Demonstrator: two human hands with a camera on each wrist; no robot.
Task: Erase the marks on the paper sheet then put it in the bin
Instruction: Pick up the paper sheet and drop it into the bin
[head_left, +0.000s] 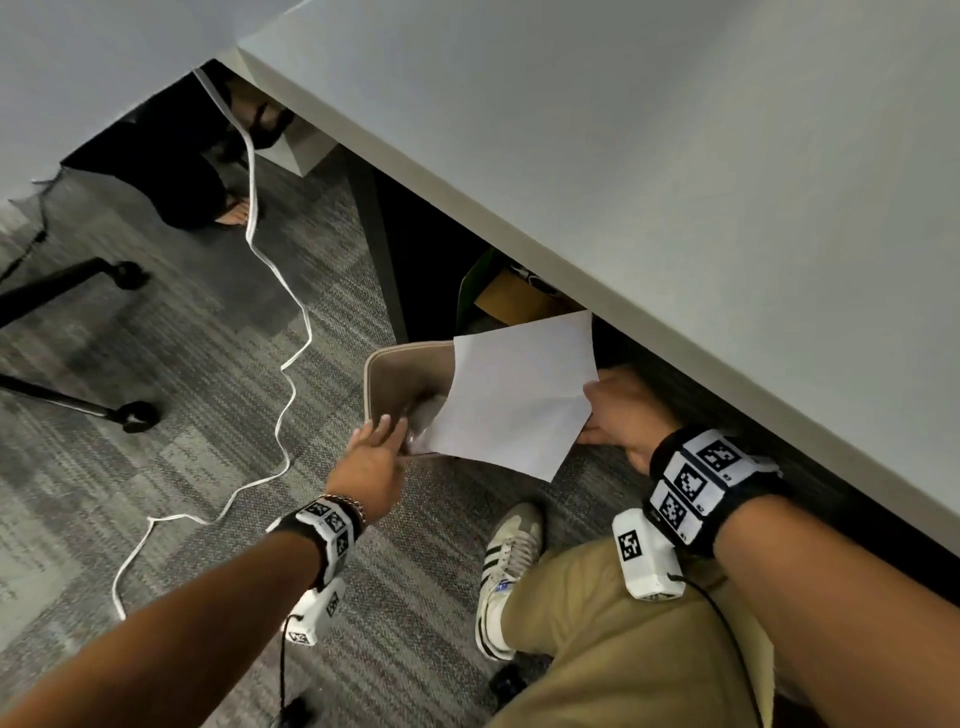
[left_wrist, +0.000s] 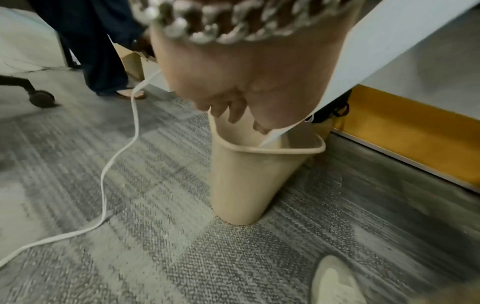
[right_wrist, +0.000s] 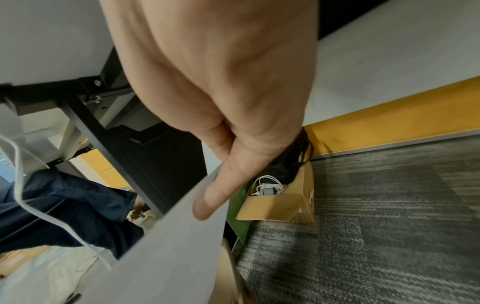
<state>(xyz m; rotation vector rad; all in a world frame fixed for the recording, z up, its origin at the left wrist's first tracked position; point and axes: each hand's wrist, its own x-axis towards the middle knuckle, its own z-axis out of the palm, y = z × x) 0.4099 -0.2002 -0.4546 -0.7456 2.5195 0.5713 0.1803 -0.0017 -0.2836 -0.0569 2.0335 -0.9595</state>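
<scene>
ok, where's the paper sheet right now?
Head view, centre: the paper sheet is pinched by the right hand, its lower corner over the beige bin, beside the left hand.

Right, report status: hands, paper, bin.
Right hand pinches paper sheet. Left hand grips bin rim. Sheet's corner inside bin, not released. Nothing blocking.

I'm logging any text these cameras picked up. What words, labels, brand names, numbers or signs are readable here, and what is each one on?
No text can be read.
Wrist bands: black-and-white square code markers with tiny print beside them, too small to read.
Paper sheet: the side shown is blank.
Bin: plain, no label.
Cardboard box: dark printed marks, too blurred to read.
Shoe: dark stripes, no legible brand name.
</scene>
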